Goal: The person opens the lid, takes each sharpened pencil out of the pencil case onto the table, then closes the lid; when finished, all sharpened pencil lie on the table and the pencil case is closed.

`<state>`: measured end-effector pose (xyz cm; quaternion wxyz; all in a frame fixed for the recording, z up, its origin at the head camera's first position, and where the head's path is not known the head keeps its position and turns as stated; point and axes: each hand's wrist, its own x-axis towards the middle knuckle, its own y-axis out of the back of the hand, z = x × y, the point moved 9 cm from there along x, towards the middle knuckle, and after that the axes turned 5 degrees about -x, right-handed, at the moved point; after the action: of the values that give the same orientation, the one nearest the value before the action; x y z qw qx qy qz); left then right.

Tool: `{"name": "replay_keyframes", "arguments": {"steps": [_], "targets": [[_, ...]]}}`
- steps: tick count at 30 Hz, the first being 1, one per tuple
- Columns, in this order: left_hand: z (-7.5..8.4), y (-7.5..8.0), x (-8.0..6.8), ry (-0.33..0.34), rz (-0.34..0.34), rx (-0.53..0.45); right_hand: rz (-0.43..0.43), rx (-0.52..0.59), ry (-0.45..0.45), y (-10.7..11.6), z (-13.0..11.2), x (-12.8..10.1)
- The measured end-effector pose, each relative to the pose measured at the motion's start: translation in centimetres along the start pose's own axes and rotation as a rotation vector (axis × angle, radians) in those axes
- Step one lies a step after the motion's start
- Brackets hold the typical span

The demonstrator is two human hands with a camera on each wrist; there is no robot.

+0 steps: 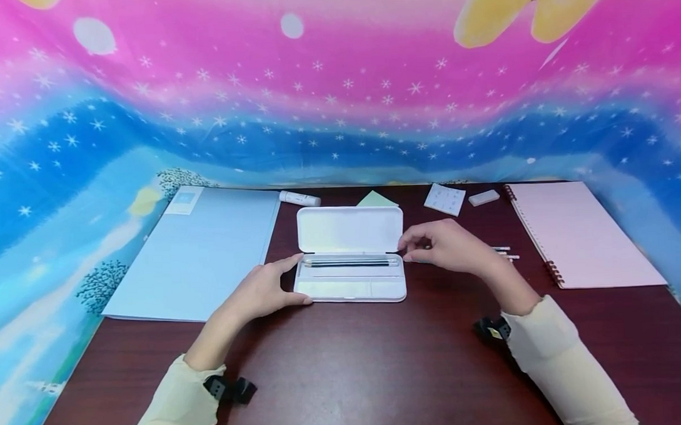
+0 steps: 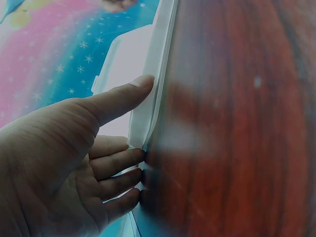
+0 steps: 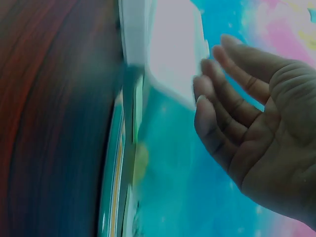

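Observation:
A white pencil case (image 1: 333, 289) lies on the table with its lid (image 1: 350, 229) raised. Dark pencils (image 1: 350, 263) lie along the back of its tray. My left hand (image 1: 267, 290) holds the case's left end, thumb at the front corner and index finger near the hinge. In the left wrist view, the thumb of the left hand (image 2: 64, 153) lies on the case's rim (image 2: 150, 98). Beside the right end is my right hand (image 1: 445, 246), its fingers loosely bent near the hinge. Nothing shows between the fingers of the right hand (image 3: 256, 118) in the right wrist view.
A light blue folder (image 1: 201, 255) lies at the left, a pink spiral notebook (image 1: 589, 235) at the right. Along the back are a white tube (image 1: 299, 198), green paper (image 1: 376, 199), a patterned white square (image 1: 444, 199) and an eraser (image 1: 483, 198). More pencils (image 1: 508, 256) lie behind my right wrist.

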<state>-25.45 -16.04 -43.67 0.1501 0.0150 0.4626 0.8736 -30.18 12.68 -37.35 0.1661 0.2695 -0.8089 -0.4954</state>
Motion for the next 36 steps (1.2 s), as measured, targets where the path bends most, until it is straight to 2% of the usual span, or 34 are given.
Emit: {"name": "replay_keyframes", "arguments": {"steps": [4,8,17,22,36], "targets": [[0.1,-0.1,0.0,0.003,-0.003,-0.005,-0.055,-0.068,0.045,-1.5,-1.7,1.2],[0.1,-0.2,0.1,0.010,-0.006,-0.008,-0.135,-0.102,0.048,-3.0,-2.8,2.0],[0.1,-0.3,0.1,0.003,-0.001,-0.006,-0.233,-0.143,0.052,-6.0,-3.3,2.4],[0.0,-0.2,0.0,0.011,-0.003,-0.009,-0.248,-0.142,0.054,-6.5,-3.5,2.5],[0.0,0.0,0.0,0.017,0.001,-0.007,-0.222,-0.139,0.027,-6.4,-3.5,2.7]]}}
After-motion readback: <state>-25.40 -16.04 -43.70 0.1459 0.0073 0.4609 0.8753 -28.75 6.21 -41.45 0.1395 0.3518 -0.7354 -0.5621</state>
